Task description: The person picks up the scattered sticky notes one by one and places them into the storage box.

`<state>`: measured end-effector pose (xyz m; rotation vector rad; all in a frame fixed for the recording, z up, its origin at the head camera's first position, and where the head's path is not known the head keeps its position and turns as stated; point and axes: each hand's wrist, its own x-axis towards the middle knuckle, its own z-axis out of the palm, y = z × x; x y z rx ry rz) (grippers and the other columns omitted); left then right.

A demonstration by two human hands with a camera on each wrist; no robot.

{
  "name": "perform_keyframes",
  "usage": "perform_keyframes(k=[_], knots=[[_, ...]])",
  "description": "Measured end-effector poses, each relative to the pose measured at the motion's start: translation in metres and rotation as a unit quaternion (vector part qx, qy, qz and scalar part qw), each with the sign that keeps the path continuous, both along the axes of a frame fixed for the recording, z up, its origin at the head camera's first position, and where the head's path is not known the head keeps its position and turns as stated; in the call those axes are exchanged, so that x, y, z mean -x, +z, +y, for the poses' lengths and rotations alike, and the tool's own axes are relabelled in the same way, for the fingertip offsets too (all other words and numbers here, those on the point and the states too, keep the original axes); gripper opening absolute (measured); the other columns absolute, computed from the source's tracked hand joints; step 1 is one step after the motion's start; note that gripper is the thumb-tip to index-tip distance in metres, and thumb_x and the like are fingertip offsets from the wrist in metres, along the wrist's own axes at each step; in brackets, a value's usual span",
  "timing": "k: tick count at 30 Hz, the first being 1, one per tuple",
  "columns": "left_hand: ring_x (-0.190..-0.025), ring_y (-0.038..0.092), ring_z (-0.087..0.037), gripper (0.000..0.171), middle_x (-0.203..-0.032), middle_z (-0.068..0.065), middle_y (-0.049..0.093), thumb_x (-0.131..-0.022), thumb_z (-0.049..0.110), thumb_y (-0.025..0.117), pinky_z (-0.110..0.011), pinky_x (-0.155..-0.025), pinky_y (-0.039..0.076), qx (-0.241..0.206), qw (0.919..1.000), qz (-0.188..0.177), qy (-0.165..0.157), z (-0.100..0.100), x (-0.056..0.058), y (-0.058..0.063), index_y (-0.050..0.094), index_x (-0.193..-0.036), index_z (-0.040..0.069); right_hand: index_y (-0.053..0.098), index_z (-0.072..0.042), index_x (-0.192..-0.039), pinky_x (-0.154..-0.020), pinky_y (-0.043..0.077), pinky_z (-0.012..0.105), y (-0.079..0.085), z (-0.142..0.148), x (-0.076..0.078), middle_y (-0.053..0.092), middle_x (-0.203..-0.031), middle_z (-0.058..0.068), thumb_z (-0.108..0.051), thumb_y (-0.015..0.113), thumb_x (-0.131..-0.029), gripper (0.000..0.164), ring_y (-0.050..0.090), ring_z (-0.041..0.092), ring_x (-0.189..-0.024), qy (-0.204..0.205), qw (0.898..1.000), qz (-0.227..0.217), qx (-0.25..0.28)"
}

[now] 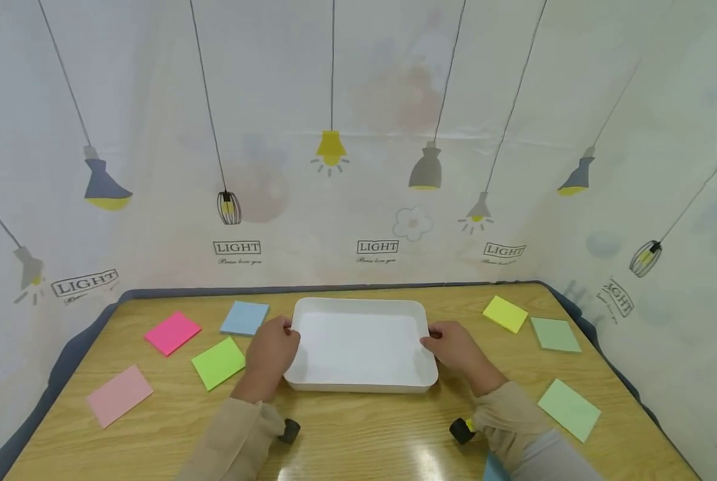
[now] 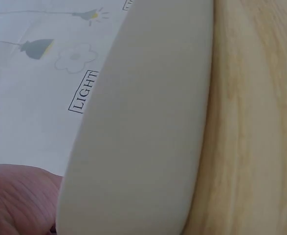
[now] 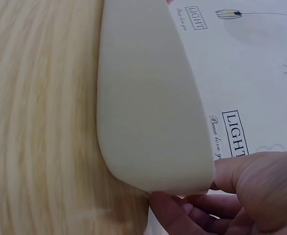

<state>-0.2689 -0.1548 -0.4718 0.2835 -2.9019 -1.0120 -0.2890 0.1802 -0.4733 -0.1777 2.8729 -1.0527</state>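
Observation:
A white rectangular tray (image 1: 361, 387) with rounded corners lies on the wooden table in the head view, its inside bare. My left hand (image 1: 274, 349) grips its left short side, thumb over the rim. On the opposite short side, my right hand (image 1: 457, 347) holds the rim between thumb and fingers. The right wrist view shows the tray's outer wall (image 3: 143, 98), with the fingers of my right hand (image 3: 251, 196) curled under its corner. From the left wrist, the tray's long wall (image 2: 138, 117) hides most of my left hand (image 2: 23, 200).
Left of the tray lie sticky-note pads: pink (image 1: 173, 333), blue (image 1: 245, 318), lime (image 1: 218, 363) and pale pink (image 1: 119, 395). On the right are a yellow pad (image 1: 505, 314) and pale green pads (image 1: 555, 334) (image 1: 570, 409). A blue piece (image 1: 495, 469) shows beside the right sleeve. Printed cloth walls surround the table.

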Motion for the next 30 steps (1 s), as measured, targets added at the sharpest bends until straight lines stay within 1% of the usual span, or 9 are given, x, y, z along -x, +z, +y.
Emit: perform_keyframes(k=[4, 7, 10, 13, 15, 22, 30], knots=[[-0.085, 0.057, -0.021, 0.037, -0.107, -0.009, 0.065, -0.089, 0.022, 0.048, -0.043, -0.071, 0.05, -0.003, 1.0, -0.003, 0.003, -0.003, -0.002, 0.002, 0.058, -0.12, 0.007, 0.066, -0.002, -0.108, -0.068, 0.051, 0.034, -0.002, -0.004, 0.0, 0.067, -0.096, 0.011, -0.021, 0.061, -0.087, 0.029, 0.056, 0.016, -0.077, -0.021, 0.999, -0.015, 0.027], [-0.088, 0.057, -0.021, 0.038, -0.108, -0.008, 0.064, -0.089, 0.023, 0.048, -0.043, -0.072, 0.05, -0.014, 0.9998, -0.008, 0.007, -0.006, -0.002, 0.001, 0.057, -0.122, 0.007, 0.064, -0.001, -0.111, -0.074, 0.052, 0.038, -0.004, -0.006, 0.001, 0.067, -0.103, 0.013, -0.022, 0.06, -0.087, 0.032, 0.057, 0.017, -0.083, -0.031, 0.999, -0.026, 0.037], [-0.09, 0.057, -0.022, 0.039, -0.11, -0.009, 0.063, -0.089, 0.025, 0.048, -0.043, -0.074, 0.049, -0.017, 0.9997, -0.01, 0.011, -0.008, -0.003, -0.001, 0.056, -0.122, 0.007, 0.065, -0.002, -0.11, -0.076, 0.052, 0.039, -0.006, -0.009, 0.003, 0.067, -0.103, 0.012, -0.022, 0.06, -0.088, 0.031, 0.057, 0.018, -0.085, -0.037, 0.998, -0.024, 0.037], [-0.09, 0.057, -0.022, 0.039, -0.109, -0.008, 0.063, -0.089, 0.026, 0.049, -0.042, -0.073, 0.049, -0.013, 0.9997, -0.011, 0.019, -0.011, -0.004, -0.002, 0.056, -0.122, 0.007, 0.066, -0.004, -0.107, -0.073, 0.051, 0.037, -0.006, -0.013, 0.004, 0.067, -0.098, 0.01, -0.023, 0.06, -0.088, 0.028, 0.056, 0.018, -0.083, -0.04, 0.998, -0.021, 0.044], [-0.089, 0.057, -0.022, 0.039, -0.107, -0.008, 0.063, -0.088, 0.025, 0.05, -0.042, -0.072, 0.049, -0.013, 0.9996, -0.011, 0.023, -0.013, -0.005, -0.002, 0.056, -0.122, 0.007, 0.066, -0.004, -0.107, -0.072, 0.051, 0.037, -0.006, -0.016, 0.004, 0.067, -0.097, 0.011, -0.022, 0.059, -0.088, 0.027, 0.056, 0.018, -0.081, -0.036, 0.998, -0.017, 0.049], [-0.086, 0.056, -0.022, 0.039, -0.104, -0.009, 0.063, -0.086, 0.023, 0.052, -0.041, -0.07, 0.049, -0.009, 0.9996, 0.003, 0.025, -0.017, -0.006, -0.003, 0.057, -0.12, 0.005, 0.065, -0.003, -0.112, -0.078, 0.051, 0.04, -0.005, -0.022, 0.003, 0.067, -0.103, 0.011, -0.023, 0.058, -0.089, 0.031, 0.057, 0.019, -0.087, -0.038, 0.997, -0.013, 0.058], [-0.082, 0.056, -0.021, 0.038, -0.1, -0.008, 0.063, -0.086, 0.023, 0.053, -0.039, -0.066, 0.049, -0.003, 0.9997, 0.006, 0.025, -0.017, -0.003, -0.005, 0.058, -0.119, 0.004, 0.065, -0.004, -0.113, -0.079, 0.051, 0.04, -0.007, -0.022, 0.005, 0.067, -0.103, 0.01, -0.023, 0.059, -0.09, 0.031, 0.057, 0.019, -0.088, -0.038, 0.997, -0.011, 0.066]])
